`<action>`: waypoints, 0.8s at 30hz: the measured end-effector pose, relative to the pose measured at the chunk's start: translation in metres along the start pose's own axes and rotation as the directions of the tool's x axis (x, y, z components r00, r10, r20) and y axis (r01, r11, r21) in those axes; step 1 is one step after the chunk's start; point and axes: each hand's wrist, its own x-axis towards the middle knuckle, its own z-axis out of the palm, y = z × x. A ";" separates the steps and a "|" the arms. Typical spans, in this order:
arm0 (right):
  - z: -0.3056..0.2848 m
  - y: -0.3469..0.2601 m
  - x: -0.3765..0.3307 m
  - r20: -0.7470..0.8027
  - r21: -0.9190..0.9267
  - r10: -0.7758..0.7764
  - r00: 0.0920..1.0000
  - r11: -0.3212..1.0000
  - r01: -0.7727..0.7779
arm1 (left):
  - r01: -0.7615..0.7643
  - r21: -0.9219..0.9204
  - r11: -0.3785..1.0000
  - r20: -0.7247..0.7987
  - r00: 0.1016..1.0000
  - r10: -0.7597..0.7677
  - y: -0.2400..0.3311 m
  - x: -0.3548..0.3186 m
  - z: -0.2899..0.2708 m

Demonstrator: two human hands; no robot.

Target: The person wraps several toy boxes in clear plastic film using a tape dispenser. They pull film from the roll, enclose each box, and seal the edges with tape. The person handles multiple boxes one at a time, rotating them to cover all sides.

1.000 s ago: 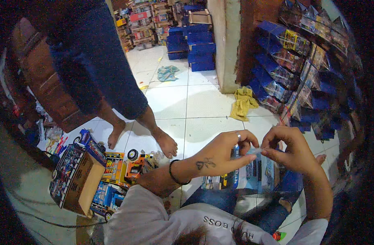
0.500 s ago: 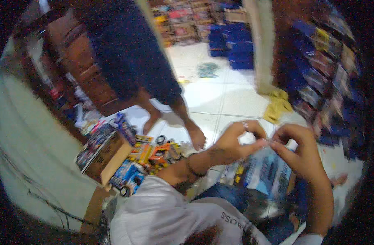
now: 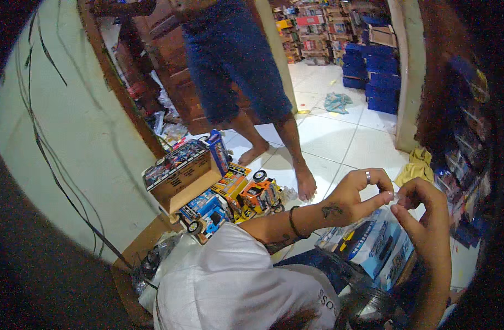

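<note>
My left hand (image 3: 363, 192), with a ring on one finger, and my right hand (image 3: 431, 212) meet in front of me at the right. Thumb and fingertips of each are pinched together on a small clear piece (image 3: 395, 197), too small to identify. Just below the hands, at my legs, a light blue and white printed box (image 3: 367, 247) lies tilted, with a picture of a vehicle on it. Clear plastic film (image 3: 367, 308) glints close to my body.
Blue toy truck (image 3: 205, 212), orange toy truck (image 3: 261, 195) and open cardboard box (image 3: 189, 181) sit at the left. A person in blue shorts (image 3: 235, 66) stands barefoot beyond them. Yellow cloth (image 3: 417, 165), stacked blue boxes (image 3: 383, 82) and packed shelves (image 3: 464, 148) lie rightward.
The view has swung left, so the room appears farther right and sharper. Both hands keep their pinch on the small clear piece. The standing person's feet stay in about the same place.
</note>
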 end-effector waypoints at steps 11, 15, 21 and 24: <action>-0.001 0.006 0.019 0.177 -0.015 0.202 0.963 0.979 -0.202 | 0.062 0.007 0.998 -0.010 0.998 -0.062 -0.006 0.003 -0.011; -0.002 0.001 0.025 0.209 -0.038 0.380 0.901 0.924 -0.381 | 0.219 -0.352 0.910 0.054 0.975 -0.214 -0.011 0.009 -0.017; -0.004 -0.012 0.018 0.200 -0.743 -0.418 0.886 0.525 0.415 | 0.266 -0.463 0.845 0.178 0.962 -0.205 -0.025 0.016 -0.021; -0.006 -0.015 0.018 0.310 -0.687 -0.210 0.927 0.625 0.371 | 0.236 -0.469 0.851 0.186 0.968 -0.166 -0.029 0.018 -0.017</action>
